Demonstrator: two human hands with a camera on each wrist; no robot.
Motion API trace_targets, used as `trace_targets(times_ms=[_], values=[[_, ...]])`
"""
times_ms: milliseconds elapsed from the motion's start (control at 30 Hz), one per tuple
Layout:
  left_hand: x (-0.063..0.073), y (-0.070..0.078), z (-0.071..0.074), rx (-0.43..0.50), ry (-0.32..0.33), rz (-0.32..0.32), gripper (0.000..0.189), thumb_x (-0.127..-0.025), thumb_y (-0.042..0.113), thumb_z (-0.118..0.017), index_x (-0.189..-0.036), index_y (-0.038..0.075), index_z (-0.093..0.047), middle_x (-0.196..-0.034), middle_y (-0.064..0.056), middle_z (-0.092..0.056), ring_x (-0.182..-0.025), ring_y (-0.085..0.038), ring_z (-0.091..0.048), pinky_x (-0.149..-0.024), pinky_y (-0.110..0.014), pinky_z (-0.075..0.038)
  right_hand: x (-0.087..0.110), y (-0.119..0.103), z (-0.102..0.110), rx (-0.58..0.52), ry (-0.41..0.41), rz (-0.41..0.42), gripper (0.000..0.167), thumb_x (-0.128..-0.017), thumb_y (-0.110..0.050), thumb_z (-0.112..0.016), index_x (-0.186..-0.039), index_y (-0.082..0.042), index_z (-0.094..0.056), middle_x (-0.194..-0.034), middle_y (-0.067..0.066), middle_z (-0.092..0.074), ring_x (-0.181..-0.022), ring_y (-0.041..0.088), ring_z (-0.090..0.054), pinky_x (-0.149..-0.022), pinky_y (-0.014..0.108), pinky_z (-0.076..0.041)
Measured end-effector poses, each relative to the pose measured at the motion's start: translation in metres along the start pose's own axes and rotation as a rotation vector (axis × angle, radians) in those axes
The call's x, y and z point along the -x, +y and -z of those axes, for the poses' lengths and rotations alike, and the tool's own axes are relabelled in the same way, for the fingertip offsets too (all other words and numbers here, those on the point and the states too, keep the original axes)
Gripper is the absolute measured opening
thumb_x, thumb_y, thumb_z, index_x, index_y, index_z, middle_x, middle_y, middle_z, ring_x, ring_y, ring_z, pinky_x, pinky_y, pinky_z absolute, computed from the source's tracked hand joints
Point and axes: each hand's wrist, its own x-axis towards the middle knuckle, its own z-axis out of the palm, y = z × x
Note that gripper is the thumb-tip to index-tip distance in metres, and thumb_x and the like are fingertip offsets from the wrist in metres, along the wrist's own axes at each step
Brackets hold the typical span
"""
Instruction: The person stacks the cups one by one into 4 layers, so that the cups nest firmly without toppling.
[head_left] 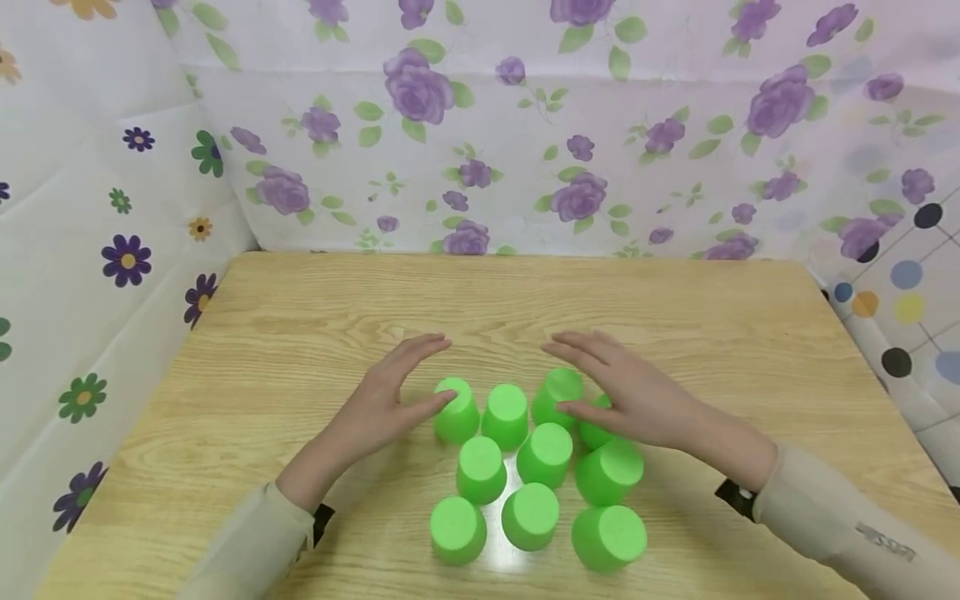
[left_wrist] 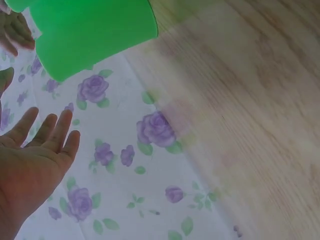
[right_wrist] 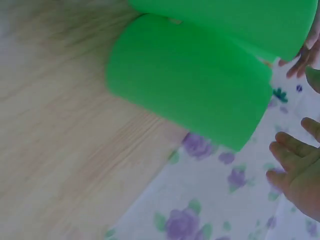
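Observation:
Several bright green cups (head_left: 544,456) stand upside down in a loose cluster on the wooden table. On the cluster's left side is my left hand (head_left: 382,400), fingers stretched and spread from the thumb. Its thumb overlaps the back left cup (head_left: 456,421) in the head view; whether they touch I cannot tell. Across from it, my right hand (head_left: 630,387) hovers over the back right cups, partly hiding one green cup (head_left: 596,425). Neither hand holds anything. The left wrist view shows the left palm (left_wrist: 35,170) beside green cups (left_wrist: 95,35); the right wrist view shows the right fingers (right_wrist: 287,150) near another cup (right_wrist: 190,80).
The wood-grain table (head_left: 315,308) extends around the cups. A white cloth with purple flowers (head_left: 465,167) hangs behind it. Flowered cloth (head_left: 82,250) borders the left side, and dotted cloth (head_left: 915,333) the right.

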Motion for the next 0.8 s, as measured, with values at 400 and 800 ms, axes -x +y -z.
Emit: trace_targets(times_ms=[400,800], values=[[-0.002,-0.007,-0.011,0.048,-0.057,-0.103,0.052,-0.079,0.018,-0.076,-0.126,0.017,-0.055,-0.131,-0.001,-0.052,-0.124,-0.018,-0.047,-0.103,-0.039,-0.041,-0.033,-0.027,-0.005,-0.081,-0.193,0.125,0.051,-0.093,-0.030,-0.058,-0.141,-0.021,-0.040,-0.139,0.001,-0.046,-0.124,0.020,-0.048,-0.099,0.038,-0.045],[-0.001,-0.012,-0.014,0.005,-0.127,-0.118,0.048,-0.079,0.016,-0.075,-0.123,0.012,-0.056,-0.124,-0.001,-0.058,-0.117,-0.018,-0.053,-0.100,-0.036,-0.043,-0.038,-0.031,-0.024,-0.011,-0.229,0.123,0.045,-0.092,-0.024,-0.059,-0.134,-0.012,-0.050,-0.135,0.006,-0.052,-0.122,0.023,-0.050,-0.097,0.037,-0.046]])
